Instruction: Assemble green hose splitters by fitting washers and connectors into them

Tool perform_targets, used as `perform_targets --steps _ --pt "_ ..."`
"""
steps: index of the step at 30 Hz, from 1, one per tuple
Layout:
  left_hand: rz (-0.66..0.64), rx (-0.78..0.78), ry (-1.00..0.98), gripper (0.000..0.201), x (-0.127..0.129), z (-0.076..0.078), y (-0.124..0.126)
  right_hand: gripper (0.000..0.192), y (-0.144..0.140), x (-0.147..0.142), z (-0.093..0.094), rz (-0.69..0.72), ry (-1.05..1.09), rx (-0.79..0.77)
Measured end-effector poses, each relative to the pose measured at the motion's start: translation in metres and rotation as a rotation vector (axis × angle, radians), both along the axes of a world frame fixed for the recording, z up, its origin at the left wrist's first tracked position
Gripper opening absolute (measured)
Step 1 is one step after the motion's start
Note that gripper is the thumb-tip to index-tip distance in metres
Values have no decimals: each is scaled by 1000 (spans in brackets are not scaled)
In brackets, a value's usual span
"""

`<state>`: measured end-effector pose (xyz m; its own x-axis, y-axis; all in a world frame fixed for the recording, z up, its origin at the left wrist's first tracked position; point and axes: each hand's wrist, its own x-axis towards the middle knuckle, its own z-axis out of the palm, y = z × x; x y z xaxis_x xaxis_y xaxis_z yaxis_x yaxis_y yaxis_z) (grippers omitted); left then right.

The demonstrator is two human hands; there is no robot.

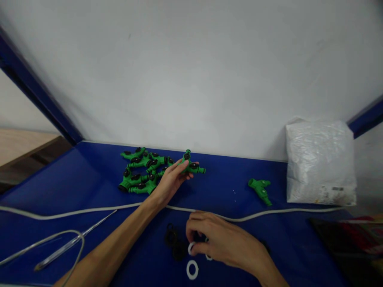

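Clearly this is an assembly bench, and the step in hand looks like one of gathering: a green fitting [191,165] in one hand, a small ring in the other. The left hand [172,179] reaches far across the blue table [89,179] and closes thumb and fingers lightly round the fitting at the right edge of a pile of like green fittings [143,170]; the fitting seems to sit on or just above the table, I cannot tell which. The right hand [218,239] works near the table's front edge, fingers curled together in a pinch on a white ring [191,248], its palm turned down. Another white ring [192,269] lies loose just below it, and a cluster of black rings [175,241] lies just to the left, touching the table.

By my judgement, the next move calls for bringing the two hands together, which means lifting the fitting clear of the pile without dragging its neighbours, and keeping the ring flat in the pinch so it can be seated on a port.

A lone green fitting [261,190] lies well apart to the right, near a white plastic bag [320,163] against the wall. A white cord [89,210] runs across the table between the two hands, and a thin metal rod [74,241] lies at the left.
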<state>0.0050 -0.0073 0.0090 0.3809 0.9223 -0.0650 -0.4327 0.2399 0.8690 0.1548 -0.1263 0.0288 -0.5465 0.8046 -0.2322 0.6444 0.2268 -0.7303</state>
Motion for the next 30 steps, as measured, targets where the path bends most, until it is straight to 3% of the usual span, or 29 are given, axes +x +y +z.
perform_targets --steps 4,9,12,17,24,30 --pt "-27 95 36 39 1 -3 -2 8 6 2 3 -129 203 -35" --pt "3 222 226 56 1 1 -8 10 19 11 6 -482 667 -36" --pt "-28 260 272 58 0 5 -12 14 27 14 3 -607 826 36" --pt "-84 368 329 61 0 1 -12 19 34 17 -7 -703 909 114" --pt "-119 718 608 49 1 -6 -16 20 34 14 -5 -763 956 134" --pt "-121 818 642 49 0 -5 -17 22 36 12 -10 -784 942 146"
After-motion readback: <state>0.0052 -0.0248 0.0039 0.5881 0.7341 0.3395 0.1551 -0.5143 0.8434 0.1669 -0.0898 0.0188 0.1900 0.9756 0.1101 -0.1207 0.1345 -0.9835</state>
